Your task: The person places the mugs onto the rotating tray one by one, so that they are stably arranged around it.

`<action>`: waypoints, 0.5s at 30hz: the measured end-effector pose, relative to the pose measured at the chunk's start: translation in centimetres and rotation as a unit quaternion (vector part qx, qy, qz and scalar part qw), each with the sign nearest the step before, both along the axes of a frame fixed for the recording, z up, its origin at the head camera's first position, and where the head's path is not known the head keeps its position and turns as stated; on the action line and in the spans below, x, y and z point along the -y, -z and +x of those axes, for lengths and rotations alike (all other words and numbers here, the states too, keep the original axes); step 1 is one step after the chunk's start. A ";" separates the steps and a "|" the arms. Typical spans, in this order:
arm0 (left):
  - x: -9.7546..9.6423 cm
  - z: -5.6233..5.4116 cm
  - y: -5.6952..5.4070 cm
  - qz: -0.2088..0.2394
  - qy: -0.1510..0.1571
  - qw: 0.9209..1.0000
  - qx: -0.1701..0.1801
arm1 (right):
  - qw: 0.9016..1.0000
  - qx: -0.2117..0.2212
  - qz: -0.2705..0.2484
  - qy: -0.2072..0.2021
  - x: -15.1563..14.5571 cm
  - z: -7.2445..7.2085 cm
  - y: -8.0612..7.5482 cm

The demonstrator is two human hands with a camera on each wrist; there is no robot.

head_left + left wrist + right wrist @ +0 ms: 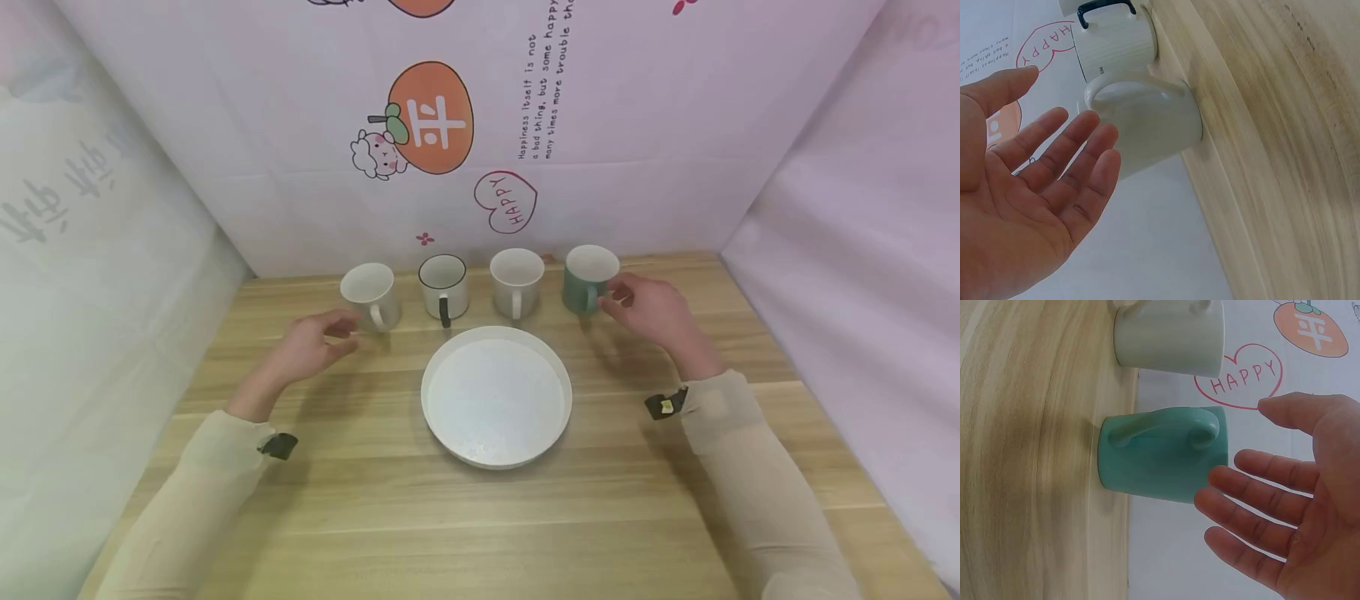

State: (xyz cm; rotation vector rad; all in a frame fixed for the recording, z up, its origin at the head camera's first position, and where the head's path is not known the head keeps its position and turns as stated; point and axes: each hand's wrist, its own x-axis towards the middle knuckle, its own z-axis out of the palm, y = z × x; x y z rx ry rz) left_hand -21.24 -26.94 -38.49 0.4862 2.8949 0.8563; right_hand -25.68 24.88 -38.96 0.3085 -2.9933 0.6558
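Four-in-a-row aside, the leftmost white mug [370, 297] stands upright at the back left, its handle toward the front. My left hand [315, 346] is beside it, fingers relaxed and apart, holding nothing; in the left wrist view the fingertips [1107, 164] overlap the mug's body [1154, 128]. At the back right stands a green mug [583, 287] with a white inside. My right hand [651, 308] is at its right side, thumb and fingers spread around empty space. In the right wrist view the fingertips [1205, 499] lie right at the green mug's rim [1225, 450].
Between those mugs stand a white mug with a black rim and handle [444, 292] and a plain white mug [517, 287]. A round white tray [495, 457] lies in front on the wooden table [480, 542]. Printed white cloth [300, 167] walls the back and sides.
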 end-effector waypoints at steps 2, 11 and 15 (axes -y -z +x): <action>-0.1 0.0 0.1 0.009 0.002 1.000 0.003 | 1.000 0.001 -0.003 -0.001 0.0 0.0 0.0; -0.6 0.1 0.8 0.039 0.013 0.999 0.005 | 1.000 0.001 -0.008 0.000 -0.1 0.0 0.2; -0.9 0.1 1.2 0.045 0.014 0.999 0.011 | 1.000 0.000 -0.012 0.000 -0.2 0.0 0.3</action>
